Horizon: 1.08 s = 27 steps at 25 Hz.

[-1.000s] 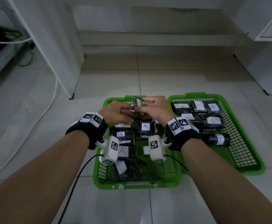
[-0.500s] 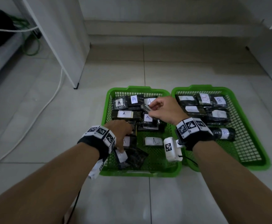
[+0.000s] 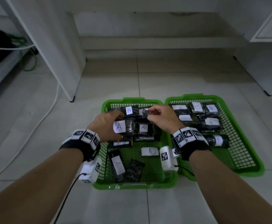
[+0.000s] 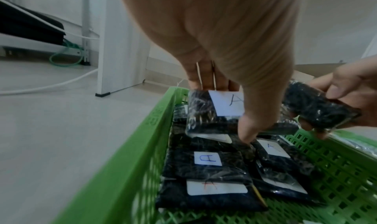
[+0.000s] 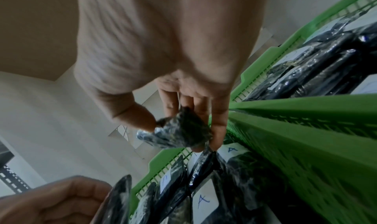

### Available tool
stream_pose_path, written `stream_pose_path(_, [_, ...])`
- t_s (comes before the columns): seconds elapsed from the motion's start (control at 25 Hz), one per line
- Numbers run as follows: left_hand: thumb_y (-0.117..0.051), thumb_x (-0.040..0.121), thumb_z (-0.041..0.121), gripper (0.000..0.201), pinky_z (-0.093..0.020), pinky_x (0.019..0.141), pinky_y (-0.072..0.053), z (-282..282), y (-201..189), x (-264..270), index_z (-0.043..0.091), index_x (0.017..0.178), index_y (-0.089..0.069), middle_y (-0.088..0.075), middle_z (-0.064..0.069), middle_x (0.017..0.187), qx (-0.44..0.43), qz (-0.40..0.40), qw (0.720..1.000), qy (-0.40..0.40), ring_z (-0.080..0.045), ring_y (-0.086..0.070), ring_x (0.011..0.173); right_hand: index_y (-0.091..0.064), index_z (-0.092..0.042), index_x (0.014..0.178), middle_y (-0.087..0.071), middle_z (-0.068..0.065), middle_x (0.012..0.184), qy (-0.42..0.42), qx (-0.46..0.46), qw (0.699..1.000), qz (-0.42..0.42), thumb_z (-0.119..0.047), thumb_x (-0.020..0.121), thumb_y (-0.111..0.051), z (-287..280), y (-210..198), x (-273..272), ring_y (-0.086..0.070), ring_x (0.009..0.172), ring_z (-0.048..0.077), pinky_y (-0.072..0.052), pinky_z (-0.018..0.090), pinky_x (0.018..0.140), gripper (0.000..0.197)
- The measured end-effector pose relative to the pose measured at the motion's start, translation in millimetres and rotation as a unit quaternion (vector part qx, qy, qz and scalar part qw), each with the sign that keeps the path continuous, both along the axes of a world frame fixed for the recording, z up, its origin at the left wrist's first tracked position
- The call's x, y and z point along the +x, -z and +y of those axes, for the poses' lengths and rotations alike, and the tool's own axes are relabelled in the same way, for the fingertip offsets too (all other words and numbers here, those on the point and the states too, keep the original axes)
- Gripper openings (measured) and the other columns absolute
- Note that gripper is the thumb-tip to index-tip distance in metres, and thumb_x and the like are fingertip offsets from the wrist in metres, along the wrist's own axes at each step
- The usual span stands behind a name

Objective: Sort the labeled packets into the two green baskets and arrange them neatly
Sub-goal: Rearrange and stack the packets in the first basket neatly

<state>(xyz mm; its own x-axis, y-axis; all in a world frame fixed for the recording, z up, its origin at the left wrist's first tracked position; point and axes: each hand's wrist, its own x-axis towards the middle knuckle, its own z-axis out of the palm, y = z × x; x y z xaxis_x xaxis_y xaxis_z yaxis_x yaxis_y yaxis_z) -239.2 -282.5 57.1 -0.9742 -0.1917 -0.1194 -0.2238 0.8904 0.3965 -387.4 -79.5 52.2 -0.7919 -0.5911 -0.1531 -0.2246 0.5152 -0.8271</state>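
Two green baskets stand side by side on the floor: the left basket [image 3: 132,185] holds dark packets with white "A" labels, the right basket [image 3: 245,167] packets labeled "B". My left hand [image 3: 107,125] grips an "A" packet [image 3: 124,127] [image 4: 212,113] lifted above the left basket's back half. My right hand [image 3: 160,117] pinches another dark packet [image 3: 145,112] [image 5: 179,133] [image 4: 318,110] over the back of the same basket. More "A" packets [image 4: 208,159] lie flat beneath both hands.
A white cabinet leg [image 3: 72,99] and a white cable [image 3: 39,120] lie left of the baskets. White furniture [image 3: 264,81] stands at the right. A loose "A" label [image 3: 149,151] lies in the left basket's middle. Bare tiles surround the baskets.
My left hand rose from the front of the left basket with an "A" packet and moved toward the back. My right hand kept its packet and shifted slightly back.
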Motion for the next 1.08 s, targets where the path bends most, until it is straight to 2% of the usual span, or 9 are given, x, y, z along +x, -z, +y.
stream_pose_path(0.12, [-0.085,0.064,0.034,0.06,-0.024,0.078,-0.048,2.8,3.3,-4.8,0.023,0.116,-0.057,-0.061,0.009,0.109,-0.002,0.031,1.0,-0.002,-0.011,-0.059,0.094,-0.064,-0.011,0.078,-0.063,0.005,0.075,0.022,-0.007,0.999,-0.047,-0.016,0.084,-0.054,-0.5,0.5,-1.5,-0.059,0.07,0.023,-0.047,0.038,0.065,0.013])
stream_pose_path(0.24, [-0.083,0.067,0.034,0.062,-0.026,0.083,-0.049,1.3,11.4,-6.8,0.02,0.123,-0.059,-0.061,0.004,0.116,-0.008,0.006,1.0,0.006,-0.014,-0.058,0.1,-0.05,-0.014,0.063,-0.052,0.007,0.066,0.062,-0.012,0.996,-0.068,-0.007,0.084,-0.049,0.8,-1.8,-4.2,-0.052,0.065,0.022,-0.039,0.035,0.06,0.022])
stream_pose_path(0.36, [-0.079,0.07,0.037,0.067,-0.035,0.102,-0.046,1.0,22.0,-11.5,0.019,0.132,-0.059,-0.062,0.002,0.128,-0.039,-0.001,0.999,0.032,-0.017,-0.053,0.119,-0.052,-0.012,0.066,-0.051,0.005,0.065,0.08,-0.028,0.994,-0.075,-0.003,0.088,-0.048,8.0,-6.9,-5.4,-0.049,0.063,0.02,-0.037,0.028,0.053,0.024])
stream_pose_path(0.44, [-0.076,0.074,0.035,0.068,-0.031,0.108,-0.041,3.2,27.0,-16.9,0.019,0.137,-0.056,-0.058,0.002,0.135,-0.048,-0.019,0.998,0.036,-0.017,-0.048,0.126,-0.053,-0.009,0.071,-0.05,0.004,0.065,0.088,-0.036,0.993,-0.076,0.0,0.09,-0.048,11.9,-7.3,-7.1,-0.048,0.064,0.019,-0.036,0.023,0.049,0.021])
stream_pose_path(0.6, [-0.077,0.071,0.038,0.068,-0.02,0.097,-0.041,5.1,27.9,-22.8,0.021,0.134,-0.057,-0.058,0.005,0.13,-0.035,-0.007,0.999,0.034,-0.014,-0.054,0.118,-0.058,-0.001,0.08,-0.051,0.007,0.07,0.084,-0.037,0.993,-0.073,0.0,0.09,-0.048,14.7,-5.5,-7.1,-0.049,0.069,0.02,-0.037,0.025,0.053,0.014])
stream_pose_path(0.68, [-0.077,0.068,0.044,0.063,-0.022,0.092,-0.043,-4.5,23.1,-29.2,0.022,0.124,-0.061,-0.061,0.007,0.12,-0.039,0.038,0.998,0.016,-0.014,-0.056,0.113,-0.061,0.005,0.088,-0.052,0.007,0.074,0.083,-0.033,0.993,-0.08,-0.001,0.091,-0.048,15.5,-1.8,-7.4,-0.049,0.069,0.02,-0.038,0.025,0.054,0.015])
stream_pose_path(0.76, [-0.079,0.067,0.038,0.06,-0.029,0.095,-0.045,-19.6,19.6,-41.7,0.021,0.122,-0.064,-0.063,0.003,0.121,-0.042,0.062,0.997,-0.01,-0.019,-0.056,0.115,-0.06,0.01,0.091,-0.053,0.008,0.075,0.083,-0.025,0.994,-0.072,-0.003,0.09,-0.049,15.1,1.3,-6.8,-0.048,0.069,0.021,-0.039,0.029,0.056,0.017])
stream_pose_path(0.92, [-0.079,0.074,0.021,0.055,-0.033,0.101,-0.045,-33.5,27.2,-62.7,0.015,0.127,-0.064,-0.057,-0.001,0.131,-0.061,0.059,0.996,-0.025,-0.022,-0.054,0.119,-0.061,-0.004,0.083,-0.056,0.006,0.079,0.049,-0.004,0.997,-0.061,-0.008,0.094,-0.05,9.4,2.1,-1.1,-0.049,0.07,0.019,-0.041,0.031,0.064,0.017])
stream_pose_path(1.08, [-0.084,0.071,0.013,0.054,-0.033,0.097,-0.048,-34.5,35.5,-63.8,0.012,0.122,-0.068,-0.056,-0.001,0.124,-0.037,0.08,0.996,-0.019,-0.021,-0.057,0.109,-0.058,-0.007,0.076,-0.054,0.005,0.074,0.036,-0.003,0.998,-0.046,-0.011,0.093,-0.051,3.7,1.4,5.6,-0.046,0.066,0.018,-0.039,0.034,0.063,0.019])
